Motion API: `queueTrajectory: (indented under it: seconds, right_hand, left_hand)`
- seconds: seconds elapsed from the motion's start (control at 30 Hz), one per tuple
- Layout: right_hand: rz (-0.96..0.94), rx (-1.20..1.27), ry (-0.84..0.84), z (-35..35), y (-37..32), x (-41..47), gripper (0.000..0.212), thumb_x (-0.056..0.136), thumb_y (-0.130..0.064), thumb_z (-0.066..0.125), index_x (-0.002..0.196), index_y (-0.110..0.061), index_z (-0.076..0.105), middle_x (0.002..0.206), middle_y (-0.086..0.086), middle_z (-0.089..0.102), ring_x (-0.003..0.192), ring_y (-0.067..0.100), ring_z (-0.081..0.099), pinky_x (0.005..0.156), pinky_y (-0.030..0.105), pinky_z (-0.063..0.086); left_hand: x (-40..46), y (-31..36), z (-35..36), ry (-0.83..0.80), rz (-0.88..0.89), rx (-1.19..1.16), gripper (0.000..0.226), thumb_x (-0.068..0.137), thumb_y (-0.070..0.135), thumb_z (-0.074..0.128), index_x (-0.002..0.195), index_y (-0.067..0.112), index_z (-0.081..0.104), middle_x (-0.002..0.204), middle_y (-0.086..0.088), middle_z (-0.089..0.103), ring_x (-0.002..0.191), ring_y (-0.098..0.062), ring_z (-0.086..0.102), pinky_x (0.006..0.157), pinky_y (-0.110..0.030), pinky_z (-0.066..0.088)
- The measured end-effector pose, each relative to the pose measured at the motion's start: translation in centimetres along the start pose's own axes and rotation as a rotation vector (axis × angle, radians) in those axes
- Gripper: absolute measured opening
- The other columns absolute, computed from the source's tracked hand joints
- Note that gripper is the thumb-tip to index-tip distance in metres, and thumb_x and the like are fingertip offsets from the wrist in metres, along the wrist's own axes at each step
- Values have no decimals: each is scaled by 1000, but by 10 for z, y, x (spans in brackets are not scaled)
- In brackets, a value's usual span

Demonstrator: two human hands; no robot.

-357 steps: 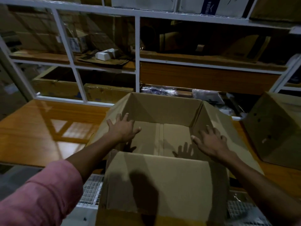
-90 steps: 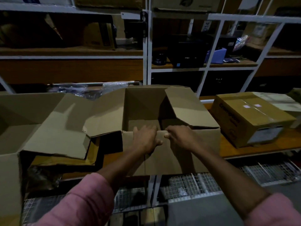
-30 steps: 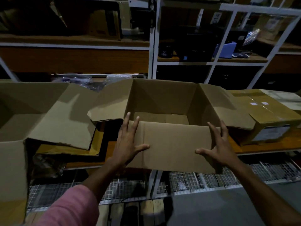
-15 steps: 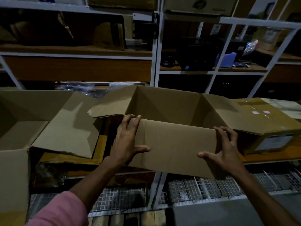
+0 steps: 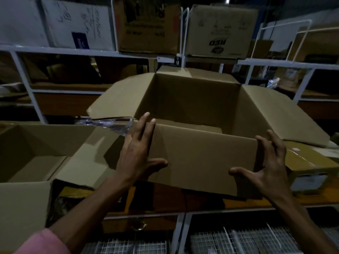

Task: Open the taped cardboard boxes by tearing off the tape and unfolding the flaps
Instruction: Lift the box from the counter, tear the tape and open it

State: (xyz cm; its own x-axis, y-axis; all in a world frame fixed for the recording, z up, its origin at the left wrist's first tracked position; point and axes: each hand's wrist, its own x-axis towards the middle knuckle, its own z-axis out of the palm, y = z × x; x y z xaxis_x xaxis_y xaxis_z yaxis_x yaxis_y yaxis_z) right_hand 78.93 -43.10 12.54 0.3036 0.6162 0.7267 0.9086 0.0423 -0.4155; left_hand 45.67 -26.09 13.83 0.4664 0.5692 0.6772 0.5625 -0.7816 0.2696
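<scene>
Cardboard box [image 5: 192, 99], already open, is in front of me, above the edge of the wooden shelf [image 5: 256, 201], and I hold it between my two hands. Its four flaps are unfolded: the left flap [image 5: 119, 99] and the right flap [image 5: 282, 116] spread out to the sides, the far flap [image 5: 194, 75] stands up behind, and the near flap [image 5: 201, 158] hangs down toward me. My left hand [image 5: 139, 156] lies flat on the left side of the box, fingers straight and pointing up along the corner, the thumb pressing on the near flap. My right hand [image 5: 264, 167] is spread wide at the right edge of the near flap, thumb on the front and fingers a little bent around the corner. I see nothing inside the box.

To my left is another open box [image 5: 36, 154], its flap reaching near my left hand. To my right, partly under the right flap, sits a closed box [image 5: 308, 165] with tape and a label. Behind, white metal racks [image 5: 23, 74] carry more cartons [image 5: 218, 32].
</scene>
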Motion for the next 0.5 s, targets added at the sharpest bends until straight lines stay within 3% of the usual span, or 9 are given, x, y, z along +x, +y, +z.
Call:
queueTrajectory:
  seconds: [0.2, 0.33, 0.4, 0.5]
  right_hand:
    - [-73, 50, 57, 7, -58, 30, 113, 53, -60, 85, 147, -17, 42, 164, 8, 17, 150, 28, 20, 112, 52, 35]
    - [-145, 74, 65, 32, -103, 46, 113, 54, -58, 89, 149, -20, 39, 164, 5, 15, 150, 29, 21, 109, 62, 41]
    - [-175, 90, 68, 51, -131, 53, 113, 55, -58, 89, 149, -20, 39, 164, 6, 15, 150, 31, 22, 108, 63, 42]
    - [-199, 123, 65, 86, -186, 57, 112, 55, -59, 86, 148, -17, 40, 163, 10, 17, 148, 32, 23, 108, 52, 40]
  left_hand:
    - [11, -27, -68, 101, 39, 93, 137, 56, 55, 92, 163, 19, 13, 167, -7, 13, 146, -43, 28, 101, -73, 43]
    - [2, -60, -113, 174, 51, 132, 135, 54, 54, 94, 160, 10, 23, 160, -13, 21, 139, -43, 35, 99, -69, 44]
    - [-8, -83, -138, 189, 40, 156, 132, 57, 62, 87, 160, 8, 25, 159, -16, 23, 138, -42, 36, 99, -66, 43]
    - [-28, -125, -181, 227, 13, 188, 129, 60, 70, 76, 160, 7, 24, 157, -16, 24, 138, -41, 33, 101, -65, 41]
